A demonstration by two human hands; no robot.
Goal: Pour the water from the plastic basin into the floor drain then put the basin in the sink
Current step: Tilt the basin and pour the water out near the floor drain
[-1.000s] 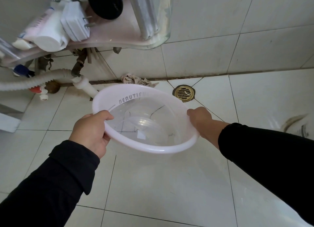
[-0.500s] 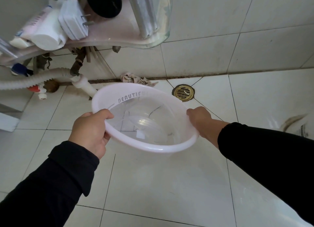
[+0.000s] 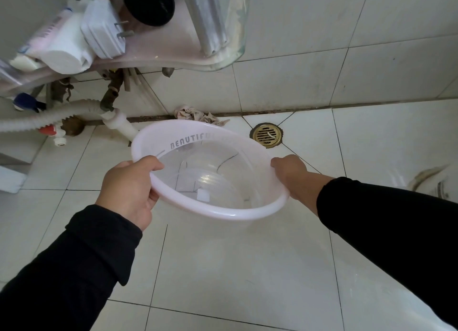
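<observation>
A translucent white plastic basin with grey lettering inside hangs over the tiled floor, held by both hands. My left hand grips its left rim, thumb hooked over the edge. My right hand grips the right rim, fingers hidden behind it. Clear water lies in the bottom of the basin. The round brass floor drain sits in the floor just beyond the basin's far right edge, near the wall.
A glass shelf juts from the wall at upper left, carrying a white charger, tubes and a black round object. Below it run a white corrugated hose and pipes. A crumpled rag lies at the wall base.
The basin and both hands have shifted very slightly left. Grips are unchanged.
</observation>
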